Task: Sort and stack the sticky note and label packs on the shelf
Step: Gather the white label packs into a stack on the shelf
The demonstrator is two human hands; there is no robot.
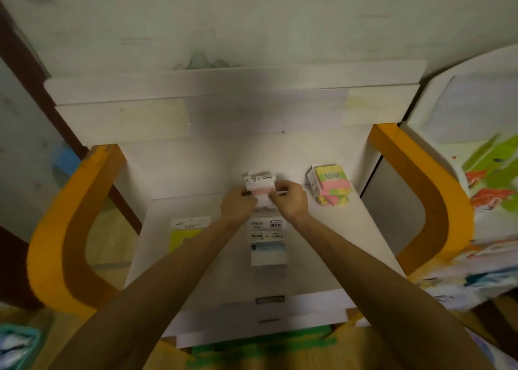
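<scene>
two bare forearms reach up from the bottom edge and meet over the middle of the white shelf (322, 229). both hands hold one small white label pack (259, 186) with a pink band across it — the left hand (238, 203) pinches its left side with curled fingers, the right hand (290, 201) grips its right side the same way. the pack sits at the step where the shelf's lower surface meets the level behind it; whether it rests there or is lifted clear cannot be told.

just below the hands lies a short row of white label packs (267, 238) with black print, the nearest one showing a pale blue band. to the left, partly under the left forearm, lies a yellow sticky note pack (186, 236) marked "stick". to the right of the hands, well apart, sits a stack of pink, green and yellow sticky note packs (332, 186) — slightly askew. orange curved side panels (70, 215) flank the shelf.
</scene>
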